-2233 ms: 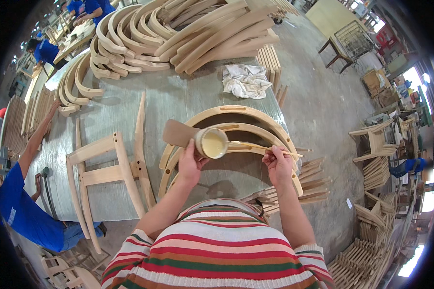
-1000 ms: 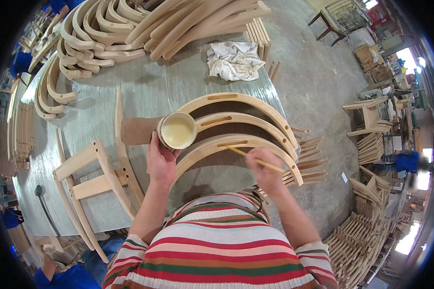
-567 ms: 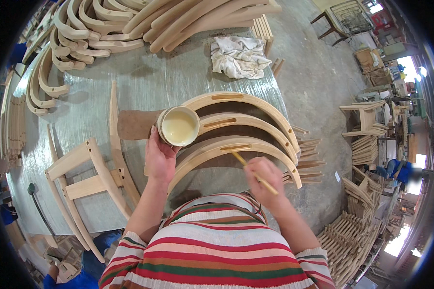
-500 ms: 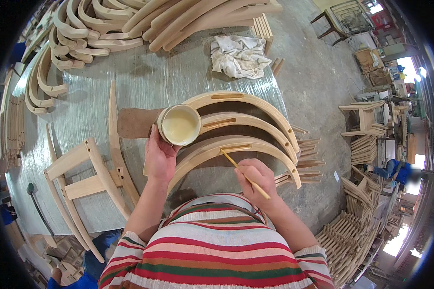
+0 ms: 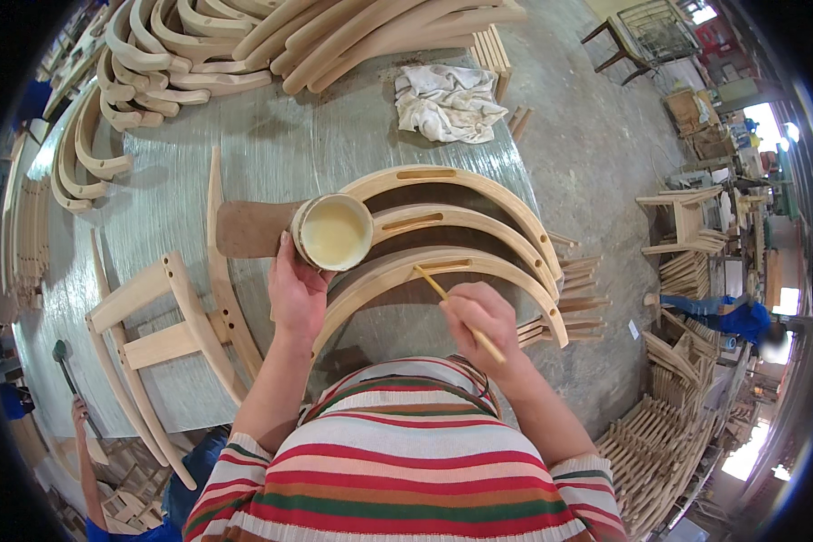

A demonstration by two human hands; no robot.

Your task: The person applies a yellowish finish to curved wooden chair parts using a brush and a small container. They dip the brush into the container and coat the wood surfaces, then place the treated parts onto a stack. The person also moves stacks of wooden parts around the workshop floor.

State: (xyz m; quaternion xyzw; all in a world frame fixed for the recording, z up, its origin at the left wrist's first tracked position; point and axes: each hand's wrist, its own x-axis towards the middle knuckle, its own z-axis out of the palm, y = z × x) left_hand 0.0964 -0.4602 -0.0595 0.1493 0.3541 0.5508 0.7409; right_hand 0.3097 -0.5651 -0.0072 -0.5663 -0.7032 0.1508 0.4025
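Observation:
My left hand (image 5: 300,294) is wrapped round a cup (image 5: 334,232) of pale yellow, glue-like liquid, held above the left part of the curved wooden pieces. My right hand (image 5: 481,321) grips a thin wooden stick (image 5: 434,285). Its tip rests at the left end of a long slot (image 5: 446,266) in the nearest curved piece (image 5: 379,285). Behind that piece lie a middle curved piece (image 5: 497,231) and a far one (image 5: 479,185), each slotted on top and with holes toward the right end. A flat brown piece (image 5: 255,229) extends left from behind the cup.
A part-built chair frame (image 5: 167,312) stands at left on the film-covered table (image 5: 167,185). Stacked curved parts (image 5: 154,54) fill the far left; a crumpled white cloth (image 5: 447,104) lies at the far right. Co-workers in blue are at lower left (image 5: 131,535) and right (image 5: 741,321).
The stick's tip has shifted slightly up along the slot. A co-worker's hand has come up at lower left to a dark-headed tool. The person at right has changed posture.

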